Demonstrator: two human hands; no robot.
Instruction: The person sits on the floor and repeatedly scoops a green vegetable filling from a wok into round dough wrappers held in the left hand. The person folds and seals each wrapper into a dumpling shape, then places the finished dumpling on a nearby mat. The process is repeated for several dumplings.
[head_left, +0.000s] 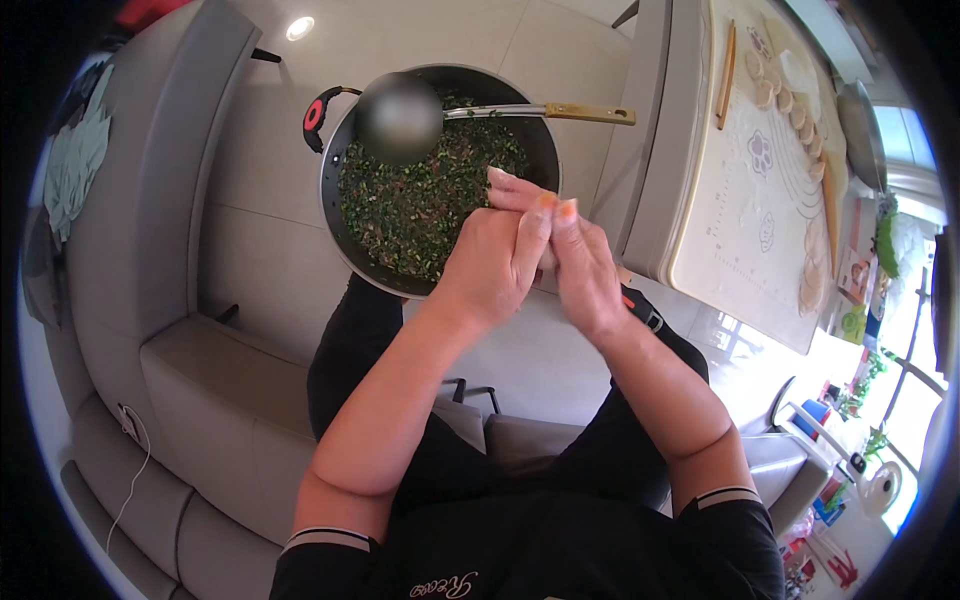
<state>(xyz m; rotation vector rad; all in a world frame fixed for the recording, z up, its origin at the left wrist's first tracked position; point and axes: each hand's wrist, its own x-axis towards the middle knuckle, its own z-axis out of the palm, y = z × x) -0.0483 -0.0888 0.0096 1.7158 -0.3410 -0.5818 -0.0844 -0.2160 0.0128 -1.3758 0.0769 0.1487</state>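
Note:
My left hand (487, 259) and my right hand (585, 270) are pressed together over the near right rim of a deep dark pan (551, 154). Both thumbs meet side by side, with orange on their nails. Between the palms shows a sliver of a pale piece of dough (549, 259); the fingers hide most of it. Chopped green and brown filling (420, 195) covers the pan's bottom. Across the far part of the pan lies a utensil with a wooden handle (590, 113), its head lost under a round blur.
On the right, a table bears a printed kneading mat (739, 187) with a row of dough pieces (798, 114), overlapping dough rounds (812, 274), chopsticks (726, 75) and a long wooden stick (831, 214). A grey bench (225, 367) and sofa (142, 495) stand left. The pan has a black-and-red side handle (316, 118).

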